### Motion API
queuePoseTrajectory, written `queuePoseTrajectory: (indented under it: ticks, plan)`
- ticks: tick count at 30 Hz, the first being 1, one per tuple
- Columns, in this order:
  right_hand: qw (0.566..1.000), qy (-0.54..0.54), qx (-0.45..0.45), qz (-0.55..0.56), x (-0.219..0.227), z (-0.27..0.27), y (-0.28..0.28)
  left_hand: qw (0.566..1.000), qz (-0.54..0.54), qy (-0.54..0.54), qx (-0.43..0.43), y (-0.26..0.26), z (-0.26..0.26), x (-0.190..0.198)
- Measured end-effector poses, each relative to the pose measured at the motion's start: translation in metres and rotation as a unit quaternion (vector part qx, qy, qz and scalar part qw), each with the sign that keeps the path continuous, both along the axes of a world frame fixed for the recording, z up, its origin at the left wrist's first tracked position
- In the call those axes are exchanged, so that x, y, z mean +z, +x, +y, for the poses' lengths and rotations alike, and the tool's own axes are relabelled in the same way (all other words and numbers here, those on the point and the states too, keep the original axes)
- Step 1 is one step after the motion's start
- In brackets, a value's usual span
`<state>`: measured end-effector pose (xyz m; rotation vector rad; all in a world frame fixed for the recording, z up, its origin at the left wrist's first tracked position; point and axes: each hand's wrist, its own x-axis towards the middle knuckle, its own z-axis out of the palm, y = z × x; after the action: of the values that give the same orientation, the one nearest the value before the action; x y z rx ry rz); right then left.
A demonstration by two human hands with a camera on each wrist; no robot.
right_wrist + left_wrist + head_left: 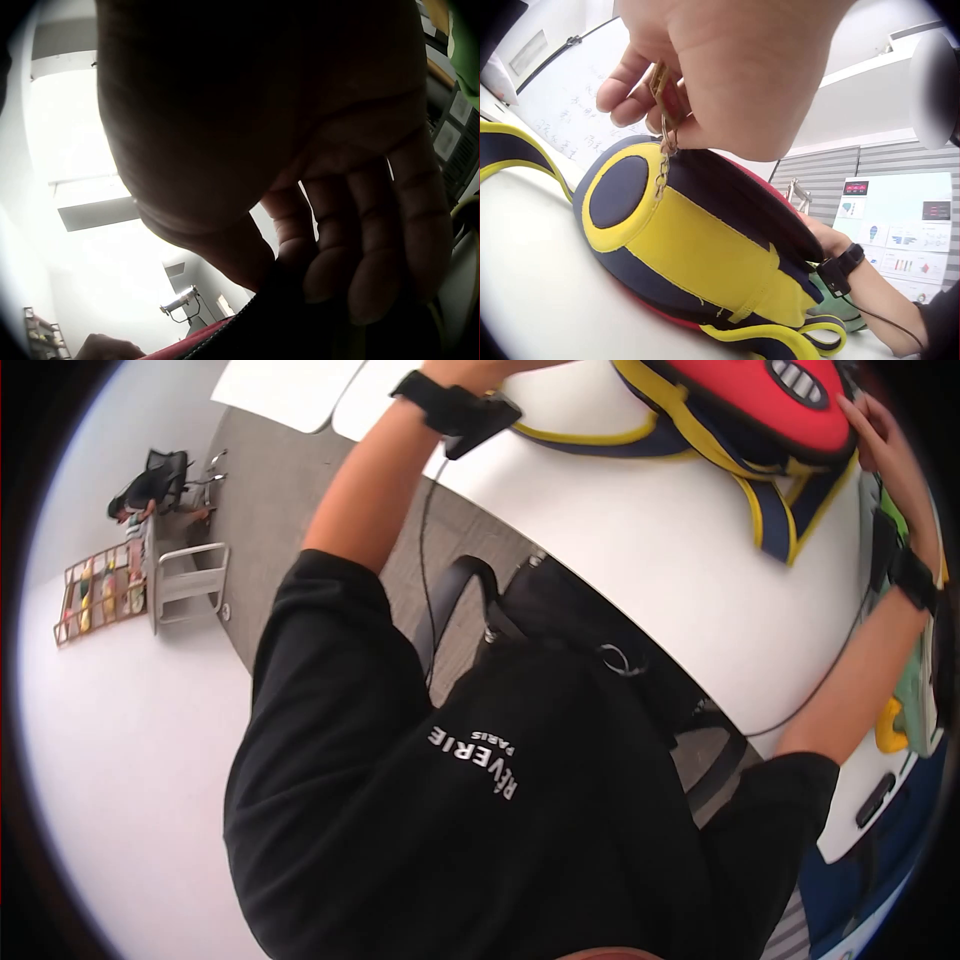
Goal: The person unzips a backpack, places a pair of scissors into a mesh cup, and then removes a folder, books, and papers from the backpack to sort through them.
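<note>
A small backpack (pixel 705 232) in navy, yellow and red stands tilted on the white table; its red shell (pixel 770 395) shows in the head view. In the left wrist view my left hand (pixel 735 75) pinches a keychain (pixel 662 169) hanging by a short chain at the backpack's round end, with a gold-edged rectangular tag (pixel 666 94) among the fingers. The head view cuts this hand off at the top edge. My right hand (pixel 895 450) holds the far side of the backpack, thumb and fingertips at its dark edge in the right wrist view.
Navy-and-yellow straps (pixel 765 520) trail over the white table (pixel 660 580). A cable (pixel 830 680) runs from the right wrist across it. Green and yellow items (pixel 905 710) and a small black object (pixel 876 800) lie at the right. Farther off, a person (pixel 140 495) is near a rack (pixel 100 595).
</note>
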<state>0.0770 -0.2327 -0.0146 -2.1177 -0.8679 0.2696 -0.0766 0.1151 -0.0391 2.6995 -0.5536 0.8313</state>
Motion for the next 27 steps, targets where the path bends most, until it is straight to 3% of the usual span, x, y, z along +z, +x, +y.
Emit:
queuePoseTrajectory:
  ticks: [2, 6, 7, 11, 16, 19, 23, 25, 27]
  plan:
    - [1.000, -0.023, -0.004, -0.005, 0.004, 0.000, 0.001, 0.998, 0.005, 0.031, 0.057, 0.006, 0.008, 0.002]
    - [0.999, -0.034, -0.010, -0.004, 0.000, 0.005, -0.002, 0.996, 0.021, 0.021, 0.079, 0.027, 0.010, 0.007]
    - [0.999, -0.035, -0.014, -0.001, 0.002, 0.007, -0.005, 0.997, -0.029, 0.016, 0.066, 0.035, 0.013, 0.004]
    - [0.999, -0.028, 0.007, -0.036, 0.000, 0.006, -0.004, 0.998, -0.006, -0.013, 0.065, 0.071, 0.024, 0.011]
    - [0.998, -0.044, -0.002, -0.046, 0.002, 0.007, -0.005, 0.999, 0.000, -0.010, -0.038, 0.103, 0.031, 0.019]
    - [0.999, -0.024, -0.010, -0.033, 0.003, 0.007, -0.007, 0.997, 0.033, -0.055, -0.032, 0.099, 0.028, 0.018]
    - [0.999, -0.021, -0.025, 0.001, 0.006, 0.005, -0.006, 0.999, -0.003, -0.026, -0.022, 0.090, 0.034, 0.016]
    - [0.999, -0.030, -0.020, -0.020, 0.007, 0.003, -0.005, 0.997, 0.063, -0.022, 0.049, 0.080, 0.035, 0.016]
    - [0.999, -0.025, -0.022, -0.020, 0.009, 0.002, -0.008, 0.997, 0.044, -0.037, 0.051, 0.066, 0.029, 0.010]
